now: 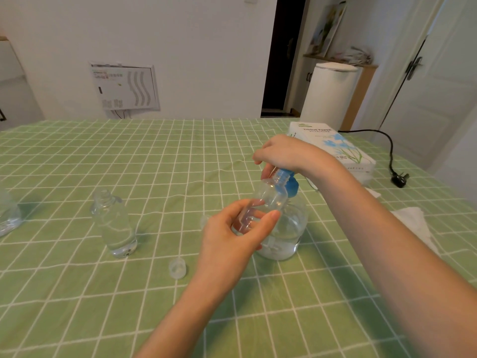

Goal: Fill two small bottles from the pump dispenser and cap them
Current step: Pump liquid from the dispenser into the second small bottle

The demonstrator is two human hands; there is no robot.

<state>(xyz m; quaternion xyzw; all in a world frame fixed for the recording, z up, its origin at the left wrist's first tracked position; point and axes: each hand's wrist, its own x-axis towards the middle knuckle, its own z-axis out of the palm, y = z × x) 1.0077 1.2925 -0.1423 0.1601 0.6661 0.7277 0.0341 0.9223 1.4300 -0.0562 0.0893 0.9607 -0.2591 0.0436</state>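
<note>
The small bottle (271, 197) is off the surface, tilted with its open, threaded neck up and to the right, just beside the blue collar (293, 187) of the pump dispenser (289, 228). The left hand (232, 239) holds it round the lower part, thumb on the near side and fingers curled behind the clear wall. The right hand (281, 153) sits on top of the dispenser with its fingers bent down over the pump head, which it hides. The dispenser is a clear round jug standing on the green checked surface (154, 156), with a little clear liquid at the bottom.

To the left, well apart, a second bottle (113, 223) stands upright and uncapped, with clear liquid in it. A clear cap (177, 267) lies on the surface between that bottle and the left forearm. Far right is a pack of tissue paper (333, 146); a black plug (398, 179) lies to its right, and a white cloth (413, 220) lies nearer.
</note>
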